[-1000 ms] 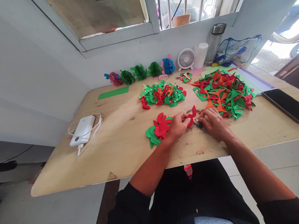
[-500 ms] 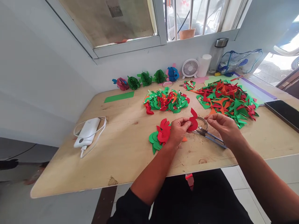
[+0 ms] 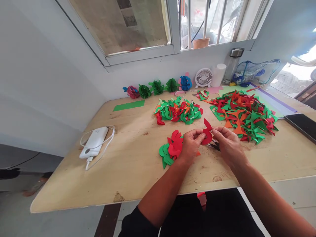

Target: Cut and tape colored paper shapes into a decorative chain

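My left hand (image 3: 194, 144) pinches a curved red paper cutout (image 3: 207, 132) between thumb and fingers, its pointed end upward. At the cutout's right edge, the thumb and forefinger of my right hand (image 3: 227, 143) are pressed together, touching the paper; anything small between them is hidden. A dark-tipped metal tool, perhaps a cutter (image 3: 215, 145), lies on the wood below, mostly covered by my right hand. Beside my left hand rests a small pile of red cutouts (image 3: 174, 144) and green cutouts (image 3: 165, 154).
Taped green, red and orange cutouts (image 3: 179, 110) lie behind my hands. To the right is a large heap of paper scraps (image 3: 243, 113) and a phone (image 3: 302, 125). A power bank (image 3: 94, 142) with its cable sits left. Along the wall stand paper figures (image 3: 157, 87), a fan (image 3: 203, 77) and a bottle (image 3: 231, 65).
My right hand has moved left to the red cutout's edge, covering the metal ring and most of the tool. My left hand still holds the cutout. The view has tilted up slightly.
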The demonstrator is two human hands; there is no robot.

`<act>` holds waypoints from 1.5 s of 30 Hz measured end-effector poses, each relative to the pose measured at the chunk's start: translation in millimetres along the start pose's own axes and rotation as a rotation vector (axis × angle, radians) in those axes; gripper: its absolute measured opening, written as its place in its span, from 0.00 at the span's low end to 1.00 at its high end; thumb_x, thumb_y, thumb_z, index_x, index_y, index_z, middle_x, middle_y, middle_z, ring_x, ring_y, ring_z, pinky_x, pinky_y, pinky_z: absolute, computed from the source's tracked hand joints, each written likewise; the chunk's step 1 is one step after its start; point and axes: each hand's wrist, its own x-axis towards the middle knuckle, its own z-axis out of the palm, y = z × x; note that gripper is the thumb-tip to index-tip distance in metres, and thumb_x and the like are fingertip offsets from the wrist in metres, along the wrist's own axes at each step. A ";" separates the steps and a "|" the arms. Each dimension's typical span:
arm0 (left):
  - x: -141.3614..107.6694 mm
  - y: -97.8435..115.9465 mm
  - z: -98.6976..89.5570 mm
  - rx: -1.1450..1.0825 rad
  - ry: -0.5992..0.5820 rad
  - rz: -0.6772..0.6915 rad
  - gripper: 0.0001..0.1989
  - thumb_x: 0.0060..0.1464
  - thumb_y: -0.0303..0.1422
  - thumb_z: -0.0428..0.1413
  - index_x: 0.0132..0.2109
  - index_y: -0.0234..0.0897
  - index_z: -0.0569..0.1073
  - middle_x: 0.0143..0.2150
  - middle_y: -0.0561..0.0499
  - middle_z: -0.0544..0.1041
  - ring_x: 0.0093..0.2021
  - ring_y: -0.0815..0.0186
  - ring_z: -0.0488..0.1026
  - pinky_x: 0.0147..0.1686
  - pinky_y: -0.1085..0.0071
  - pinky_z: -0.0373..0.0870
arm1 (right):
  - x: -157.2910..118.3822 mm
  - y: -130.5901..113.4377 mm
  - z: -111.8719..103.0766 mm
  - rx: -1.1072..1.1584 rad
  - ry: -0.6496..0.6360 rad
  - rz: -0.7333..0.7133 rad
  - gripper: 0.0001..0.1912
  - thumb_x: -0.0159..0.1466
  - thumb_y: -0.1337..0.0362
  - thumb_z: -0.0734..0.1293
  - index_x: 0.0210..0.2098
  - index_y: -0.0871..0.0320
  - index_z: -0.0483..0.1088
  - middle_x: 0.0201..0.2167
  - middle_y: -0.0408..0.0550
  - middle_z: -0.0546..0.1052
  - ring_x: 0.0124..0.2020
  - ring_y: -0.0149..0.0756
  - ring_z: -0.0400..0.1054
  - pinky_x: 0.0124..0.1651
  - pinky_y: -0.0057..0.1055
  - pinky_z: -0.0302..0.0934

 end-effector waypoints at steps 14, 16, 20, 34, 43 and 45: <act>2.4 -3.9 0.2 -0.005 -0.002 0.022 0.11 0.36 0.34 0.63 0.30 0.32 0.77 0.25 0.51 0.77 0.26 0.69 0.72 0.34 0.69 0.69 | 0.5 6.6 3.4 0.030 -0.043 -0.077 0.10 0.53 0.58 0.72 0.30 0.56 0.71 0.24 0.40 0.74 0.25 0.27 0.66 0.30 0.24 0.62; 1.7 -3.4 0.3 -0.006 -0.017 0.020 0.12 0.36 0.34 0.64 0.30 0.32 0.77 0.25 0.51 0.77 0.26 0.69 0.72 0.35 0.69 0.69 | 0.2 6.9 3.4 0.013 -0.040 -0.086 0.10 0.53 0.58 0.72 0.30 0.56 0.71 0.23 0.40 0.74 0.25 0.27 0.66 0.29 0.24 0.62; -1.2 -0.9 1.8 -0.014 -0.045 0.010 0.11 0.36 0.34 0.64 0.29 0.32 0.76 0.23 0.52 0.76 0.25 0.70 0.71 0.32 0.71 0.68 | -1.2 5.8 3.9 0.001 -0.035 -0.092 0.11 0.52 0.57 0.72 0.29 0.57 0.71 0.22 0.40 0.74 0.23 0.27 0.67 0.28 0.25 0.63; -1.0 1.1 0.8 -0.036 -0.005 0.005 0.10 0.36 0.33 0.65 0.30 0.33 0.78 0.28 0.49 0.79 0.28 0.66 0.74 0.35 0.68 0.70 | -1.2 8.5 2.0 -0.052 -0.047 -0.095 0.13 0.52 0.55 0.72 0.30 0.56 0.71 0.23 0.41 0.74 0.26 0.31 0.69 0.31 0.29 0.65; -5.3 7.0 3.3 -0.014 -0.016 -0.003 0.11 0.36 0.33 0.65 0.30 0.32 0.79 0.24 0.51 0.77 0.24 0.70 0.71 0.31 0.71 0.69 | -4.4 8.6 3.3 -0.065 -0.036 -0.094 0.12 0.53 0.56 0.71 0.30 0.57 0.70 0.23 0.41 0.74 0.23 0.29 0.67 0.29 0.27 0.63; -5.4 6.5 3.4 -0.020 -0.025 0.004 0.11 0.36 0.34 0.65 0.28 0.32 0.78 0.22 0.51 0.76 0.23 0.70 0.70 0.30 0.71 0.68 | -3.5 9.9 3.1 -0.097 -0.022 -0.113 0.12 0.53 0.56 0.71 0.31 0.57 0.70 0.22 0.41 0.74 0.22 0.29 0.67 0.27 0.27 0.63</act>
